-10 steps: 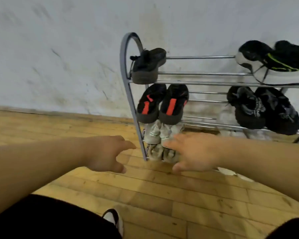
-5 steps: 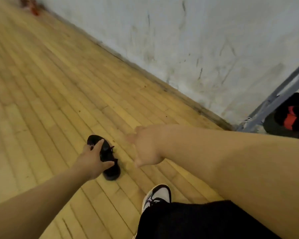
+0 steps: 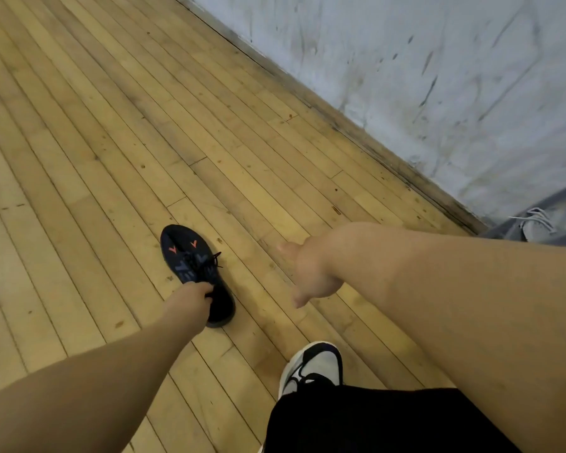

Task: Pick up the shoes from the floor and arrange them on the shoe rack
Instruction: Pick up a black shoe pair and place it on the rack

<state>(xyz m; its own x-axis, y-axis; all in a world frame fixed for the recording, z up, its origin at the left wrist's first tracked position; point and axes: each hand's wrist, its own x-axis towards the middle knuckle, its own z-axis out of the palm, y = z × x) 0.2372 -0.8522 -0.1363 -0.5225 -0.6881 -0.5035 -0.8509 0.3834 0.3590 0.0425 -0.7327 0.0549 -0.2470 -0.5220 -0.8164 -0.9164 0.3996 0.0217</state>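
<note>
A dark navy sneaker [image 3: 190, 256] with two red chevrons on its toe lies on the wooden floor, toe pointing away from me. My left hand [image 3: 190, 299] is closed on its collar near the heel, fingers tucked into the opening. To the right of the shoe my right hand [image 3: 307, 276] hovers above the floor, holding nothing, its fingers loosely curled and pointing down. Only a corner of the grey metal shoe rack [image 3: 536, 207] shows at the right edge, with a pale grey laced shoe [image 3: 536, 225] on it.
My own white-and-black sneaker [image 3: 311, 364] stands on the floor below the right hand, with black shorts [image 3: 373, 420] at the bottom. A scuffed white wall [image 3: 438, 76] runs diagonally along the floor's far edge. Bare floorboards [image 3: 111, 109] stretch to the left.
The view swung from the rack to the floor on the left. My left hand reached the dark sneaker and has now closed on its collar. My right hand stays empty beside it.
</note>
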